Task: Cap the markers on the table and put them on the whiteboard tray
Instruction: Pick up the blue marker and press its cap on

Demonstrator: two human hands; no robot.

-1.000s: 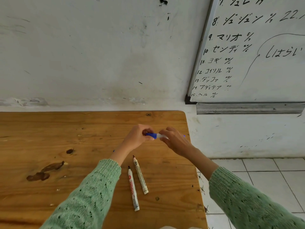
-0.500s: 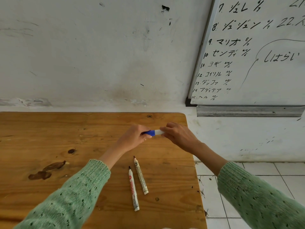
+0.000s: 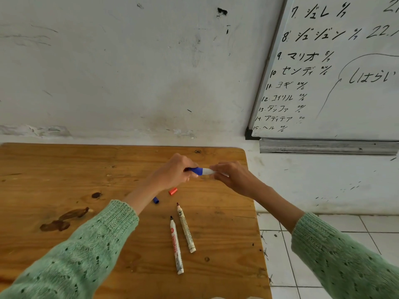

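Wooden table (image 3: 64, 173) is under your hands: your left hand (image 3: 172, 173) pinches the blue cap (image 3: 195, 170), your right hand (image 3: 233, 178) grips the white marker (image 3: 207, 171) above it. Nearer you on the table lie two uncapped markers (image 3: 182, 238), an orange cap (image 3: 173, 191) and another blue cap (image 3: 155, 200). The whiteboard tray (image 3: 323, 147) is beyond the table, to the right.

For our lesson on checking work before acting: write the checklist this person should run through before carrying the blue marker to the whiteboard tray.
1. Blue cap on the marker: seated fully, cannot tell.
2. Left hand grips the cap end, right hand the barrel: ok.
3. Whiteboard tray has room: cannot tell, its top is hidden.
4. Two markers on the table capped: not ok, tips bare.
5. Loose red cap and blue cap within reach: ok.
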